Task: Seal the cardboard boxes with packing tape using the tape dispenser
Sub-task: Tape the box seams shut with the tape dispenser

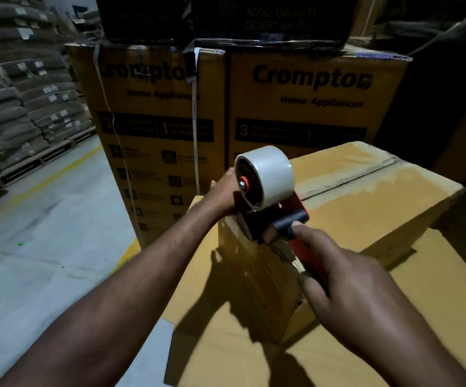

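The right hand grips the red tape dispenser with white roll at the brown cardboard box edge. The left hand steadies it, fingers hidden. The top seam seems taped already.

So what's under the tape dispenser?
The tape dispenser sits on the near top edge of a small cardboard box, itself on a larger box. The box's seam runs under it; that stretch is covered.
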`<state>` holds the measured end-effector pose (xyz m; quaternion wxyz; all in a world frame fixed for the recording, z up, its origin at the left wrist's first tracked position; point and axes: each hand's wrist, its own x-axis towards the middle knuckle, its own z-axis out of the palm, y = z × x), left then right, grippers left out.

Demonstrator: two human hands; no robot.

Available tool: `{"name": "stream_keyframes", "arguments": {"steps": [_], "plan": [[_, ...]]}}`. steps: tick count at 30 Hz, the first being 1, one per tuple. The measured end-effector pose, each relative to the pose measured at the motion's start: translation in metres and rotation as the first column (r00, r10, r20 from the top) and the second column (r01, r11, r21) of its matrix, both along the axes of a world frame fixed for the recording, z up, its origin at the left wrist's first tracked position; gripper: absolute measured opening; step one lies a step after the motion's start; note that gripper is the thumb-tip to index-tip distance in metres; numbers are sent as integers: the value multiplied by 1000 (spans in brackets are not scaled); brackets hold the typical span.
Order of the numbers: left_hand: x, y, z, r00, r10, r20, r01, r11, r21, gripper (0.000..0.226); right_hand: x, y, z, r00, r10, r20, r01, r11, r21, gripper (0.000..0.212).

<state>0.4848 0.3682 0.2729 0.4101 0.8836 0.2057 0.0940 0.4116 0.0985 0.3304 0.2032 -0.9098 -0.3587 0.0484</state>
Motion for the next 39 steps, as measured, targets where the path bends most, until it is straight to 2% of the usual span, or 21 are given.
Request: {"name": "stream_keyframes", "arguments": {"steps": [1, 3, 5, 6, 7, 9, 10, 11, 14, 18, 24, 26, 28, 30, 32, 36, 39], "plan": [[-1, -2, -4, 996, -63, -62, 57, 994, -92, 55, 1, -2, -1, 1000, 9, -1, -9, 1000, -10, 72], [-2, 3, -13, 982, 8, -189, -47, 978, -205, 80, 1, -4, -2, 999, 35, 2, -34, 999, -21, 72], [2, 8, -11, 952, 200, -230, -266, 914, -307, 71, 1, -6, -6, 999, 47, -2, -47, 999, -15, 70], [1, 5, -6, 937, 256, -236, -315, 913, -259, 64, 1, -7, -7, 999, 52, -8, -52, 999, -1, 69], [0, 1, -1, 933, 248, -262, -296, 941, -163, 61, 2, -10, -8, 999, 48, -17, -47, 999, 18, 68], [-7, -18, 11, 924, 121, -363, -91, 991, 99, 63, 1, -20, -7, 999, 30, -39, -28, 998, 49, 67], [-12, -27, 14, 917, 63, -394, 29, 974, 224, 65, 0, -27, -6, 998, 29, -51, -26, 998, 62, 67], [-15, -37, 20, 911, 41, -410, 77, 961, 266, 66, -2, -35, -6, 998, 29, -60, -25, 997, 71, 67], [-23, -53, 32, 902, 40, -431, 139, 917, 375, 71, -12, -57, -7, 997, 19, -77, -14, 997, 74, 69], [-26, -58, 35, 896, 12, -443, 193, 890, 414, 76, -24, -78, -10, 997, 29, -69, -25, 998, 64, 68], [-32, -75, 45, 865, 72, -497, 184, 875, 447, 77, -43, -106, -12, 998, 22, -51, -20, 999, 34, 72], [-36, -86, 45, 873, 115, -473, 140, 871, 470, 80, -44, -108, -15, 998, 17, -52, -14, 999, 44, 71], [-37, -92, 36, 899, 100, -426, 72, 927, 369, 85, -44, -110, -17, 999, 15, -49, -11, 998, 63, 71], [-41, -102, 22, 907, 16, -421, 63, 983, 174, 77, -43, -112, -22, 999, 14, -45, -10, 997, 79, 70], [-49, -111, 15, 893, 10, -450, 31, 996, 85, 71, -43, -113, -27, 999, 19, -35, -16, 995, 99, 69], [-58, -125, 22, 908, 38, -416, 9, 994, 111, 63, -43, -116, -38, 999, 26, -30, -22, 992, 128, 69], [-60, -134, 27, 925, -3, -381, 62, 988, 143, 66, -47, -127, -49, 1000, 16, -18, -14, 989, 150, 71]]}}
